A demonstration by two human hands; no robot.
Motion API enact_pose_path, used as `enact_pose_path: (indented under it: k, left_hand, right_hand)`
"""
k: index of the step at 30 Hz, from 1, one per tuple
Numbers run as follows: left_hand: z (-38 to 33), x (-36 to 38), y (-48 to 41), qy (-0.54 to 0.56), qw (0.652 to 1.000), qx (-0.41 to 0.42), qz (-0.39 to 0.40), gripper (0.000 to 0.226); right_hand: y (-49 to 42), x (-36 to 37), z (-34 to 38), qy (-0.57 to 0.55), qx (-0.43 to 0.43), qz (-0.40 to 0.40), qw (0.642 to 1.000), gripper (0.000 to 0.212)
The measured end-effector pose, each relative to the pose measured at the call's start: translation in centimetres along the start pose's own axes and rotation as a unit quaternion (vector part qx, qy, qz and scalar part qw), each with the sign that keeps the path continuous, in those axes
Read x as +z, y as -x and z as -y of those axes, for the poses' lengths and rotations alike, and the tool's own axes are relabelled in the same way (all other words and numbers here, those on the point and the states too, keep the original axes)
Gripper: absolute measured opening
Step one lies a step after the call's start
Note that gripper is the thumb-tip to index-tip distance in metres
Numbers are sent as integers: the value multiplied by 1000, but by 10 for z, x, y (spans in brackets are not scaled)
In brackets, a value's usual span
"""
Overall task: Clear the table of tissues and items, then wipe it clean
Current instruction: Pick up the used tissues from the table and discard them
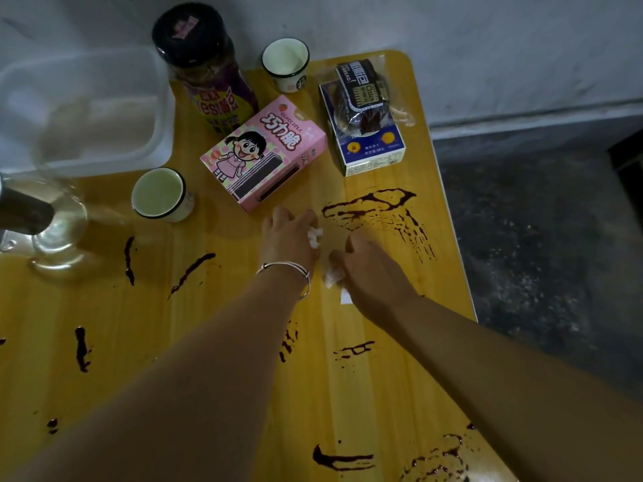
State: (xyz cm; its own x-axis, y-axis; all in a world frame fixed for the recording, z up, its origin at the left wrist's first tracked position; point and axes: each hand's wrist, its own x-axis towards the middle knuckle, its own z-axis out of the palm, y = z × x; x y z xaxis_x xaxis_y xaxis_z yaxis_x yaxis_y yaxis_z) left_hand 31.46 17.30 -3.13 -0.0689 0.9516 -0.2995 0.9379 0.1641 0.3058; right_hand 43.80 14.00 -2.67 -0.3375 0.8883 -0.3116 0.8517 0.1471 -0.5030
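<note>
My left hand [287, 234], with a silver bangle at the wrist, curls around a small wad of white tissue [315, 236] in the middle of the yellow wooden table [222, 307]. Just to its right, my right hand [368, 269] grips another crumpled white tissue [333, 275] against the tabletop. A small white scrap [345, 296] lies beside my right wrist. Dark red sauce streaks cover the table, the largest smear [375, 210] just beyond my hands.
At the back stand a pink snack box [261, 151], a blue box with a wrapped bread on top [365, 116], a dark bottle [205, 67], two enamel cups [160, 196] [285, 64], a clear plastic tub [83, 109] and a glass jug [55, 224]. The table's right edge drops to dark floor.
</note>
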Motion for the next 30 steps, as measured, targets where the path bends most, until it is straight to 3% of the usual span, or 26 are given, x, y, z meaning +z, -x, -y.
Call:
enact_pose_path:
  k: [4,9,14,18,25,30]
  left_hand:
    - [-2,1,3,20,1000,-10,17,18]
    - [-5,0,18,113,993,-16,28,16]
    - [-19,1,48,162,985,6,64,15]
    - [-30,6,71,191,978,6,82,16]
    - [-42,21,88,83,984,124,102,62]
    - [-54,40,80,-29,988,104,108,37]
  right_hand:
    - [-5,-5,-9,34,-28,7,999,17]
    - [4,-19,-19,-170,57,-74,981,5]
    - [29,-24,-28,-217,128,-98,963,35]
    - [63,-22,-33,-232,175,-127,948,17]
    - [115,-8,-39,-219,218,-170,936,8]
    - [148,9,-49,-241,231,-200,921,12]
